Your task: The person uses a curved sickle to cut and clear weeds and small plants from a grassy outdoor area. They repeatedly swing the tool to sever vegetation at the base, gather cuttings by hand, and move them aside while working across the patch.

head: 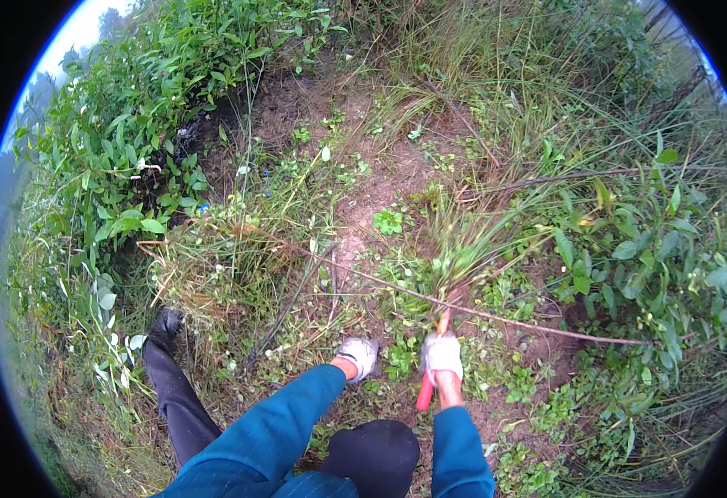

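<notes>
My right hand, in a white glove, grips the orange-red handle of a tool. The tool's head is blurred and lost among a tuft of grass just beyond the hand, so its kind cannot be told. My left hand, also gloved in white, hangs low over the weedy ground to the left of the right hand; its fingers are blurred, and whether it holds anything cannot be told. A long thin bare stem crosses the view just beyond both hands.
Leafy shrubs stand at the left, more leafy plants at the right. A heap of cut grass lies left of a strip of bare soil. Dry sticks lie on the ground. My dark boot is beside the heap.
</notes>
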Demonstrator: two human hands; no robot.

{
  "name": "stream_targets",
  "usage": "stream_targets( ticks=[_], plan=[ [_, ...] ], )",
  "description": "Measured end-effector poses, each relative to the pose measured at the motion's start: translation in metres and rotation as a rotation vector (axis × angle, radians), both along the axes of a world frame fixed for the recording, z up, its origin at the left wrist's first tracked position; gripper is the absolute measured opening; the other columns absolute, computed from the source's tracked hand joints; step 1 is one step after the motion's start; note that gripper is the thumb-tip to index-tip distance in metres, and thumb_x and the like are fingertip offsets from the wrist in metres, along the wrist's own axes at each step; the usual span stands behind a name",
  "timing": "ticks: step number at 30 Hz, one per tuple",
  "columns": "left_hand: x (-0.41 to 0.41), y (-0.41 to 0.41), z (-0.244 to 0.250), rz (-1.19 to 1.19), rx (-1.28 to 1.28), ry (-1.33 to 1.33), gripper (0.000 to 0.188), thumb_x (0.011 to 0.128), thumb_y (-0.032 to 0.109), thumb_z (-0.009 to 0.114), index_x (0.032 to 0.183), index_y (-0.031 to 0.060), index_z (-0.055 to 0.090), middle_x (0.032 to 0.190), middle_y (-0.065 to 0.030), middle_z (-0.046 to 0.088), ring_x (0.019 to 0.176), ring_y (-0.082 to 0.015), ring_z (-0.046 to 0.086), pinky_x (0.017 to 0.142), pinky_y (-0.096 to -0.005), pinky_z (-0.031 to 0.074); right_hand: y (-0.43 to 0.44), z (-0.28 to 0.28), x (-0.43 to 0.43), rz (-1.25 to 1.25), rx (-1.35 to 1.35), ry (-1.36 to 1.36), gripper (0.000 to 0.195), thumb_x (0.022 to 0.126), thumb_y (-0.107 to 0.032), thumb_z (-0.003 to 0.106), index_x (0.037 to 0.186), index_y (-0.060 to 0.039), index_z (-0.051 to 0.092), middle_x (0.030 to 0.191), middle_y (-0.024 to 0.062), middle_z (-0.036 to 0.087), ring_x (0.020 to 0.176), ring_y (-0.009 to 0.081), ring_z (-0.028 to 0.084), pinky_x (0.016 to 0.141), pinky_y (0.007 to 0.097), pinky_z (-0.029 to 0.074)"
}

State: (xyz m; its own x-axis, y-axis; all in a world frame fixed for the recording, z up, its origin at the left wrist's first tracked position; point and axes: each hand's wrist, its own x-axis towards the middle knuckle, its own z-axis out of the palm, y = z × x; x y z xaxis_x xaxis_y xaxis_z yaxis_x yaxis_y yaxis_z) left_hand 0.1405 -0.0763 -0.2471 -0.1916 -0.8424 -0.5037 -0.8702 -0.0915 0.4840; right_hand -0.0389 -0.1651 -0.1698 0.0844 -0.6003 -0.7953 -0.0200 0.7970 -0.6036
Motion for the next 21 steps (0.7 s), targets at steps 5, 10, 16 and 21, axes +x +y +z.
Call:
stream_targets(
  ticks=[5,10,16,21],
  plan=[
    [0.016,0.026,0.048,0.046,0.024,0.084,0.061,0.085,0.046,0.062,0.13,0.0057,0.051,0.1,-0.0246,0.066,0.09,-0.0397,0.066,0.079,-0.0477,0.053,0.106,0.014,-0.029,0.634,-0.327,0.596,0.016,0.093,-0.025,0.05,0.087,-0.0105,0.054,0.056,0.0094,0.053,0.049,0.0247,0.057,0.043,0.0377,0.043],
    [0.007,0.039,0.114,0.402,-0.24,0.143,0.09,0.078,0.055,0.067,0.141,-0.0014,0.036,0.137,-0.029,0.045,0.124,-0.0424,0.047,0.103,-0.048,0.04,0.207,0.025,-0.015,0.738,-0.201,0.8,0.027,0.087,-0.03,0.06,0.09,-0.0027,0.063,0.072,0.0193,0.066,0.072,0.0388,0.066,0.063,0.0459,0.051],
    [-0.044,-0.011,0.102,0.158,-0.211,-0.129,0.114,0.069,0.057,0.074,0.148,-0.0046,0.019,0.147,-0.0319,0.028,0.133,-0.0471,0.032,0.111,-0.0531,0.028,0.254,0.015,-0.047,0.391,-0.154,0.597,0.021,0.086,-0.025,0.061,0.086,-0.0035,0.058,0.065,0.0124,0.058,0.059,0.0276,0.058,0.053,0.0391,0.045],
    [-0.009,-0.041,0.056,0.454,-0.108,-0.046,0.065,0.089,0.025,0.054,0.142,-0.0057,0.033,0.111,-0.0344,0.061,0.089,-0.0418,0.067,0.081,-0.045,0.054,0.252,0.052,-0.081,-0.213,-0.138,0.427,0.018,0.086,-0.02,0.062,0.083,-0.0042,0.054,0.058,0.0066,0.052,0.048,0.0182,0.051,0.045,0.0335,0.041]
  ],
)
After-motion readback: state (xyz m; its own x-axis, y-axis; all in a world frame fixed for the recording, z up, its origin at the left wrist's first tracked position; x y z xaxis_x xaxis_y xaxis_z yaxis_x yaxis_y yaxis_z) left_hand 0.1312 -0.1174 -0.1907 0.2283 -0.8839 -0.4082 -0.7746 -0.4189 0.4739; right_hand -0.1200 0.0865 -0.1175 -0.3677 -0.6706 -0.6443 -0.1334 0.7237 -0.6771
